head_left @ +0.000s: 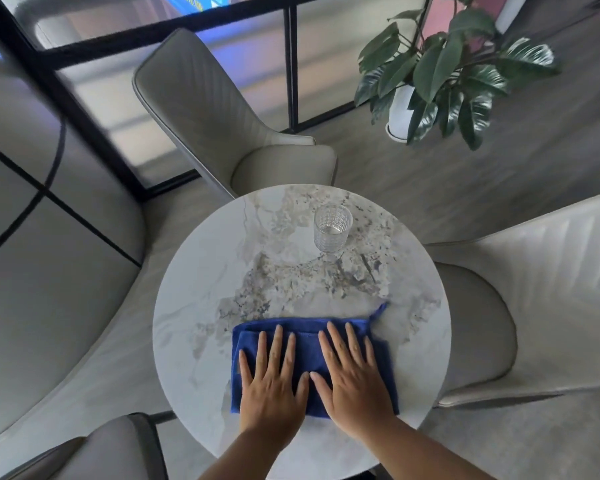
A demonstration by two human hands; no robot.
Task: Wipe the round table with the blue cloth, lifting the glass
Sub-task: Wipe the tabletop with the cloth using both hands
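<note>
A round marble-patterned table fills the middle of the view. On its near half lies a folded blue cloth with a small loop at its far right corner. My left hand and my right hand rest flat on the cloth side by side, fingers spread and pointing away from me. A clear ribbed glass stands upright on the far side of the table, well apart from both hands and the cloth.
Grey upholstered chairs surround the table: one behind it, one at the right, one at the near left. A potted plant in a white pot stands on the floor at the back right. A black-framed glass railing runs behind.
</note>
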